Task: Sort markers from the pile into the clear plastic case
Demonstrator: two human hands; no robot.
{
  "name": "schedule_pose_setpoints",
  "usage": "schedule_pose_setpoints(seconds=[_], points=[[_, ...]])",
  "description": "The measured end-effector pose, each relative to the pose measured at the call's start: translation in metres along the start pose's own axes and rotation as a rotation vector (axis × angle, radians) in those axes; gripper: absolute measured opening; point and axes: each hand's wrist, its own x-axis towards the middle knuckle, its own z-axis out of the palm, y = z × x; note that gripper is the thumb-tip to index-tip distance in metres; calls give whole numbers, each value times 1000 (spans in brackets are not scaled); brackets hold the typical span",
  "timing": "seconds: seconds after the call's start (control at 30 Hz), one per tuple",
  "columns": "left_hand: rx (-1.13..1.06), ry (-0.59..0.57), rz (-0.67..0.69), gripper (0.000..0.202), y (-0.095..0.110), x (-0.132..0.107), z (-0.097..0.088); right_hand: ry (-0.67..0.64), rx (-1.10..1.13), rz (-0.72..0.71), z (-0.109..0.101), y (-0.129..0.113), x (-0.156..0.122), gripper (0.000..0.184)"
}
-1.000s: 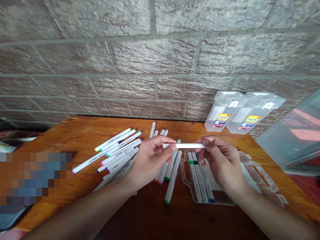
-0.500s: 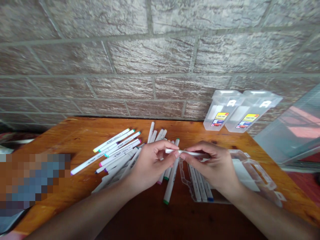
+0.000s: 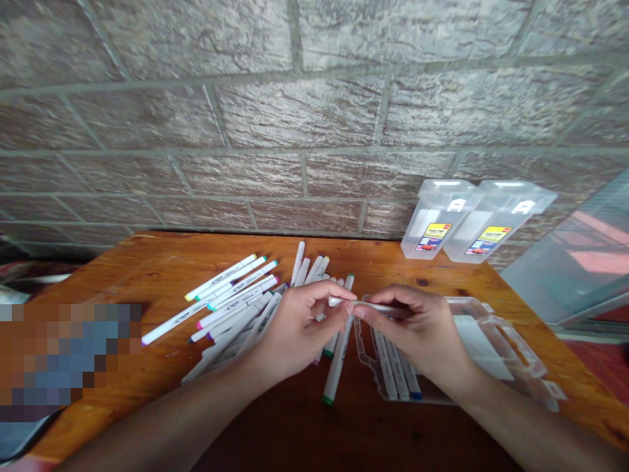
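Observation:
Both hands meet above the middle of the wooden table [image 3: 147, 262]. My left hand [image 3: 297, 324] pinches one end of a white marker [image 3: 381, 306], and my right hand [image 3: 417, 331] wraps its fingers along the rest of it. Below my right hand lies an open clear plastic case [image 3: 491, 341] holding three markers [image 3: 393, 367] side by side. A loose pile of white markers [image 3: 236, 295] with coloured caps is spread out left of my left hand. One green-tipped marker [image 3: 337, 367] lies between the hands.
Two clear lidded marker boxes [image 3: 466, 223] with yellow labels stand against the stone-brick wall at the back right. A blurred-out patch covers the table's left edge. The table drops off at the right beside a glass pane.
The hands came together and sank a little toward the open case. My right hand slid along the marker from its far end to cover most of its length.

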Motion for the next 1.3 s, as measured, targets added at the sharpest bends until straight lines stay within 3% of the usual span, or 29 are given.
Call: schedule_pose_setpoints(seconds=[0.57, 1.0, 1.3], points=[[-25, -21, -27, 20, 6, 0, 1, -32, 105, 81, -1, -4, 3, 16], [-83, 78, -51, 26, 8, 6, -5, -47, 281, 139, -1, -12, 9, 18], [-207, 133, -25, 22, 3, 9, -6, -9, 261, 99, -2, -11, 11, 13]])
